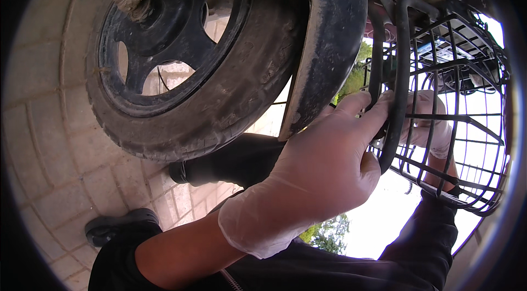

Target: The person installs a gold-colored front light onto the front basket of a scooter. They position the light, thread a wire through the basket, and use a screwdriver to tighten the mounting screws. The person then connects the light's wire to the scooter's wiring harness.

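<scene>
While your left hand (324, 165) bends its fingers against the black tube (402, 60) at the left edge of the wire basket (467, 120), your right hand (424, 129) shows through this basket; whether either one pinches, I cannot tell.

Outdoors here, on a paved yard or walkway, can't tell which: block paving (44, 126) spreads across the left, leafy greenery (331, 234) pokes through below, and white daylight (376, 225) blazes beside it!
</scene>
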Available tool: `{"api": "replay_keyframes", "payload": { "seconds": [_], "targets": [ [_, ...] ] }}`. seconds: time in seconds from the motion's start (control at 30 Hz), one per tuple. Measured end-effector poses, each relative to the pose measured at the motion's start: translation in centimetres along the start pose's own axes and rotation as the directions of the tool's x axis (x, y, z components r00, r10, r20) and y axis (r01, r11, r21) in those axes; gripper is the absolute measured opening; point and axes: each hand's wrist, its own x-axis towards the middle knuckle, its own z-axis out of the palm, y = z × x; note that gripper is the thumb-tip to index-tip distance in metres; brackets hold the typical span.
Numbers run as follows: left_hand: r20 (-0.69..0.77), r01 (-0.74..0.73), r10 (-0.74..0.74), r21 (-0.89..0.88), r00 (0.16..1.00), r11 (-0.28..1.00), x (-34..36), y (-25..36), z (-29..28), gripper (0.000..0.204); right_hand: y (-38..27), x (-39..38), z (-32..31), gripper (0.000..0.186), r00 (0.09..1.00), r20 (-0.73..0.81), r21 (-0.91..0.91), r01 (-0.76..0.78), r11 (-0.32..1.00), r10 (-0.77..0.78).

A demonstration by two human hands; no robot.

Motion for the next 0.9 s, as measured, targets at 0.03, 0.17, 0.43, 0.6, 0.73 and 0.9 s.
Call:
{"api": "replay_keyframes", "payload": {
  "seconds": [0.03, 0.17, 0.43, 0.6, 0.73, 0.9],
  "targets": [
    [-0.014, -0.02, 0.021, 0.066, 1.0, 0.998, -0.1, 0.0, 0.1, 0.055, 0.0, 0.0, 0.0, 0.022, 1.0, 0.001, -0.005, 0.004, 1.0, -0.004],
    [-0.003, -0.051, 0.051, 0.034, 0.999, 0.998, -0.2, -0.5, 0.1, 0.053, 0.0, 0.0, 0.0, 0.023, 1.0, 0.012, -0.028, 0.014, 1.0, -0.013],
    [0.037, -0.035, 0.027, 0.227, 0.999, 0.973, -0.2, 0.9, -0.2, 0.049, -0.2, 0.3, -0.2, 0.025, 1.0, 0.025, -0.064, 0.021, 0.998, -0.019],
    [0.121, 0.072, -0.061, -0.086, 0.991, 0.994, 0.1, -0.2, -0.7, 0.056, -0.1, 0.6, -0.1, 0.026, 0.999, 0.037, -0.08, 0.029, 0.996, -0.026],
    [0.158, 0.167, -0.125, -0.285, 0.979, 0.944, 0.0, -0.3, -0.9, 0.058, -0.2, 0.5, 0.1, 0.027, 0.999, 0.04, -0.071, 0.027, 0.997, -0.024],
    [0.104, 0.222, -0.202, -0.258, 0.974, 0.94, -0.4, 0.5, -0.9, 0.049, -0.2, 0.2, 0.5, 0.033, 0.979, -0.073, 0.102, -0.183, 0.978, 0.191]
  ]
}}
